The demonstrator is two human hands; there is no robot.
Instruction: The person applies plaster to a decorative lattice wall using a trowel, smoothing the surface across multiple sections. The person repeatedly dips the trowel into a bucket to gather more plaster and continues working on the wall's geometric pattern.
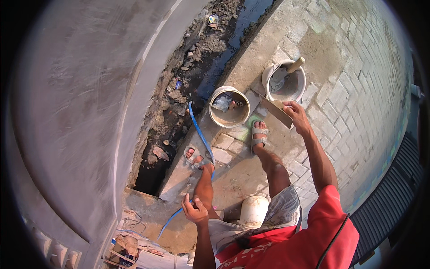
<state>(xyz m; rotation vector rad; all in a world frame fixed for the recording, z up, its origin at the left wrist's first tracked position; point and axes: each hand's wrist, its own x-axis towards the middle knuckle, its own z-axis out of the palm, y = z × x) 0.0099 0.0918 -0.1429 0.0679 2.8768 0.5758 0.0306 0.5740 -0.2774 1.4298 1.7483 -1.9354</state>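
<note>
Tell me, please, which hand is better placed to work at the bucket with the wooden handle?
The right hand, I would judge: it holds the flat tool close to that bucket. The left hand, seemingly empty, is farther away, by the left leg.

Stretches the right forearm (320, 157) out to the rectangular plastering trowel (274, 110), with the elbow slightly bent, and grips from its right side, curling the fingers of the right hand (294, 114) with the wrist close to straight. Holds the left forearm (204, 244) well apart from the trowel, to its near left, with the left hand (195, 210) half open, fingers loosely bent and spread. Rests the right foot (258, 136) just nearside of the trowel, the left foot (191, 153) farther to its left, with legs parted.
</note>
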